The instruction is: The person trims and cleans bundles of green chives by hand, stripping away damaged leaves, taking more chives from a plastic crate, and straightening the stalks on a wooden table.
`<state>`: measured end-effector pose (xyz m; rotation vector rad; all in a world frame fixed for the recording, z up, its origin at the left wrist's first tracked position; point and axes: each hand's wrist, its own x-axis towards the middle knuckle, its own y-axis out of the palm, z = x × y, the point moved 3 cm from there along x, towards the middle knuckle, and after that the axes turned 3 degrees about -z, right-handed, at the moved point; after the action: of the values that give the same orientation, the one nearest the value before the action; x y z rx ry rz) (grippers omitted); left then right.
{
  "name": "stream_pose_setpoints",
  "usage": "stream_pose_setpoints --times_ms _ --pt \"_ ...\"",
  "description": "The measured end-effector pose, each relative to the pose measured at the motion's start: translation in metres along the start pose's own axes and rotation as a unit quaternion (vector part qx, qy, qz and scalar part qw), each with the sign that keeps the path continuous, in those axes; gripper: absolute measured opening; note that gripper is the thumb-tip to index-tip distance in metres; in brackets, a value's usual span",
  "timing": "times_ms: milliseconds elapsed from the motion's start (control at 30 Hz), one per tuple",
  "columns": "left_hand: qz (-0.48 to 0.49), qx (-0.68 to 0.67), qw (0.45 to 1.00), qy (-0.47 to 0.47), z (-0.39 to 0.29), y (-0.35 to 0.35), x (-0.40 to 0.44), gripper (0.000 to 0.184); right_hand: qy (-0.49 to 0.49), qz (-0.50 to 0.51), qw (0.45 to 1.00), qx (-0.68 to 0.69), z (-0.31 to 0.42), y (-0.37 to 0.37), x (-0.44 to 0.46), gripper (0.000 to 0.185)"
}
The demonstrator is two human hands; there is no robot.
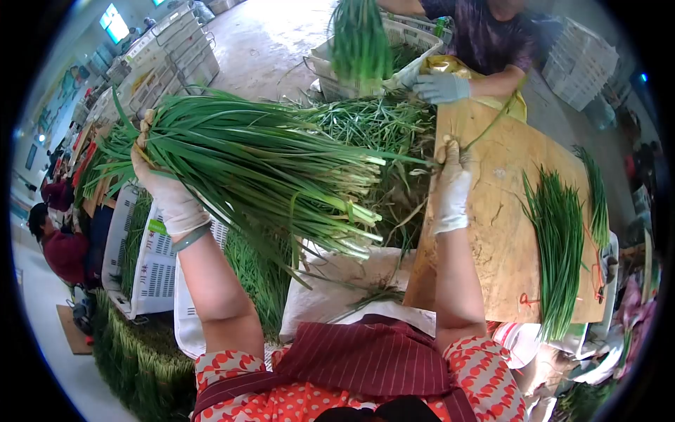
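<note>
My left hand (165, 190), in a pale glove, is closed round the leafy end of a large bunch of green stalks (260, 162). The bunch lies sideways in the air, its pale cut ends pointing right. My right hand (452, 186), also gloved, is at the left edge of a wooden board (492, 204), with its fingers pinched on a thin green stalk (489, 126). Below the bunch's right end lies a heap of loose leaves and trimmings (394, 126). A smaller bunch (557, 246) rests on the board's right side.
Across the board a co-worker in gloves (443, 88) holds another bunch (362, 42) over a white crate (415, 35). White crates (151, 260) of greens stand at my left, above bundled stalks (140, 359). Another person (63, 246) is at the far left.
</note>
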<state>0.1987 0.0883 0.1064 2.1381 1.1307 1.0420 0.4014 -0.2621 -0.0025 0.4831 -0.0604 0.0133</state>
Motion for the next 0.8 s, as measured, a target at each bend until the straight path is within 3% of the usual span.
stream_pose_setpoints --times_ms 100,167,200,267,400,467,500,533,600,633,733,800 --pt "-0.036 -0.008 0.999 0.014 -0.004 0.005 -0.002 0.047 -0.041 0.151 0.970 -0.184 -0.016 0.000 0.003 0.043" --pt "-0.023 -0.010 1.000 0.013 -0.002 0.004 0.001 0.047 -0.032 0.286 0.911 -0.295 -0.023 0.011 -0.007 0.062" --pt "-0.022 -0.010 1.000 0.012 0.000 0.009 -0.001 0.047 0.103 0.322 0.927 -0.163 0.000 0.030 -0.031 0.068" --pt "-0.029 0.035 0.999 0.025 0.001 0.022 -0.013 0.040 0.202 0.374 0.904 -0.047 -0.016 0.048 -0.036 0.059" --pt "-0.001 0.043 0.998 0.052 -0.005 0.030 -0.021 0.026 0.240 0.280 0.926 0.074 -0.021 0.071 -0.033 0.045" --pt "0.231 -0.082 0.967 -0.076 -0.008 0.028 -0.018 0.031 0.253 0.255 0.919 0.163 -0.017 0.070 -0.026 0.033" --pt "0.253 -0.070 0.961 -0.091 -0.008 0.027 -0.016 0.030 0.250 0.253 0.920 0.164 -0.018 0.069 -0.024 0.033" --pt "0.254 -0.070 0.960 -0.093 -0.007 0.026 -0.016 0.030 0.218 0.272 0.928 0.134 -0.021 0.067 -0.024 0.030" --pt "0.099 -0.077 0.991 -0.048 -0.009 0.028 -0.020 0.019 0.154 0.312 0.935 0.071 -0.015 0.071 -0.030 0.025" --pt "0.161 -0.070 0.983 -0.058 -0.009 0.012 -0.012 0.029 0.162 0.329 0.927 0.080 -0.009 0.070 -0.036 0.026" --pt "0.199 -0.084 0.975 -0.043 -0.005 -0.002 -0.001 0.029 0.141 0.363 0.919 0.064 0.002 0.078 -0.041 0.025" --pt "0.147 -0.071 0.986 -0.038 -0.004 0.008 -0.010 0.029 0.172 0.372 0.912 0.027 -0.001 0.074 -0.038 0.026"
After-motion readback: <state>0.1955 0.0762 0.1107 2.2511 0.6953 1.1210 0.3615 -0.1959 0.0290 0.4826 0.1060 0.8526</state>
